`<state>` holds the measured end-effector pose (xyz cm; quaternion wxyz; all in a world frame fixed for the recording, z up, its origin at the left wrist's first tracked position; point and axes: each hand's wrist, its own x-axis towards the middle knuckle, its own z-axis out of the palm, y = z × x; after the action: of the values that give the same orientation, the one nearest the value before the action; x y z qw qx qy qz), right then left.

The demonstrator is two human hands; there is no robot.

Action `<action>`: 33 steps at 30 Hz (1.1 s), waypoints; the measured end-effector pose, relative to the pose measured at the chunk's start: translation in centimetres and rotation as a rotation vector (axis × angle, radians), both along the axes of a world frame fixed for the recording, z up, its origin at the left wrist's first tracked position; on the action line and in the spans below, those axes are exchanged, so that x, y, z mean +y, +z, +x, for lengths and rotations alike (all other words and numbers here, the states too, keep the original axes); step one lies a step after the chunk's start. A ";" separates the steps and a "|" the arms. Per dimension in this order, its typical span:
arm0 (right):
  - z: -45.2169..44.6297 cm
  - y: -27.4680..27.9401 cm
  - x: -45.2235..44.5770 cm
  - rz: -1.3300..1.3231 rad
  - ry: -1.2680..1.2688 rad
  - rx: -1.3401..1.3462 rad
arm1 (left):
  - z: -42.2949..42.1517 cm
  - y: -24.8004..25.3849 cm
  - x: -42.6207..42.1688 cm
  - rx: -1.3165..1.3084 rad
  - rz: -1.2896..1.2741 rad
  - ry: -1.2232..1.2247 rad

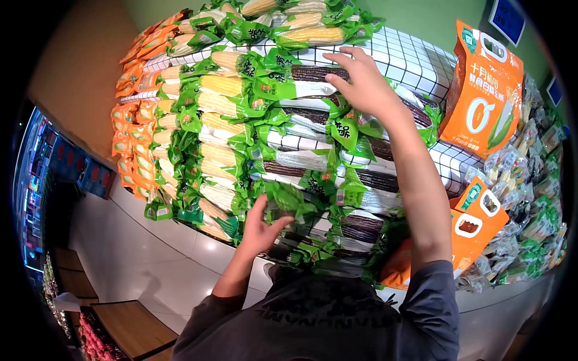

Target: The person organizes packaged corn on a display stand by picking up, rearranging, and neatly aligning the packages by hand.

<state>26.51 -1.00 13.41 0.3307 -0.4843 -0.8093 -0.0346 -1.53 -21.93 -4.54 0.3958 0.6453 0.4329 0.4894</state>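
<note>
Grip L [260, 233] part-open @ green pkg [290, 200]

Green wall [421, 13], behind the counter [394, 51]; counter cover white, black grid. Brown wall [90, 81], left. Floor [147, 243]: pale glossy tiles, light reflections. Wood-topped table [129, 325], lower left. Brightly lit display [35, 180], far left. White-edged blue panel [507, 21], upper right.
</note>
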 end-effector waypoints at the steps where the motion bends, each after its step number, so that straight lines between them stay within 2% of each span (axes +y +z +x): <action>1: 0.4 1.0 -1.0 -0.017 0.065 0.047 | 1.2 0.7 0.8 -0.131 0.028 0.034; 3: 1.1 2.9 -3.7 0.056 0.119 0.066 | 3.4 3.2 2.4 -0.406 -0.035 0.041; 4: 1.5 4.0 -5.3 -0.037 0.169 0.133 | 4.0 4.8 2.9 -0.479 -0.115 0.030; 6: 1.9 4.5 -7.4 -0.203 0.301 0.283 | 5.6 5.7 4.6 -0.618 -0.104 0.044; 9: 2.6 5.1 -11.3 -0.541 0.377 0.155 | 8.1 7.0 6.5 -0.769 -0.099 0.013; 11: 2.9 4.9 -14.1 -0.626 0.303 -0.115 | 10.2 9.3 6.3 -0.825 -0.196 0.030; 13: 2.8 2.6 -16.5 -0.490 0.289 -0.193 | 11.8 9.4 6.4 -0.844 -0.259 -0.002; 15: 0.9 1.6 -19.6 -0.288 -0.002 -0.275 | 13.6 9.9 5.8 -0.864 -0.324 -0.023; 16: 0.8 0.4 -20.0 -0.054 -0.011 -0.293 | 14.5 10.9 5.1 -0.890 -0.396 -0.041; 17: 0.7 -0.3 -20.4 0.043 -0.047 -0.319 | 15.5 11.4 4.6 -0.913 -0.468 -0.054; 19: 1.1 -1.5 -20.5 0.104 -0.194 -0.446 | 17.1 11.3 4.4 -0.954 -0.454 -0.088; 21: 2.2 -1.7 -19.6 0.155 -0.212 -0.439 | 18.3 11.2 4.7 -1.002 -0.365 -0.140; 25: 4.8 0.7 -16.8 0.291 -0.205 -0.372 | 19.5 12.8 7.2 -0.925 -0.300 -0.186; 27: 6.3 2.8 -14.3 0.131 -0.130 -0.159 | 19.1 14.7 8.9 -0.891 -0.223 -0.311; 30: 8.2 6.3 -10.9 -0.042 -0.100 -0.054 | 16.4 15.1 13.1 -0.631 -0.120 -0.499; 33: 10.6 7.8 -6.8 -0.168 -0.144 -0.086 | 13.5 16.2 14.9 -0.382 0.066 -0.319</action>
<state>37.10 -7.85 21.16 0.2504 -0.5651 -0.7860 -0.0112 11.95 -7.07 11.71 0.5212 0.6139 0.2266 0.5478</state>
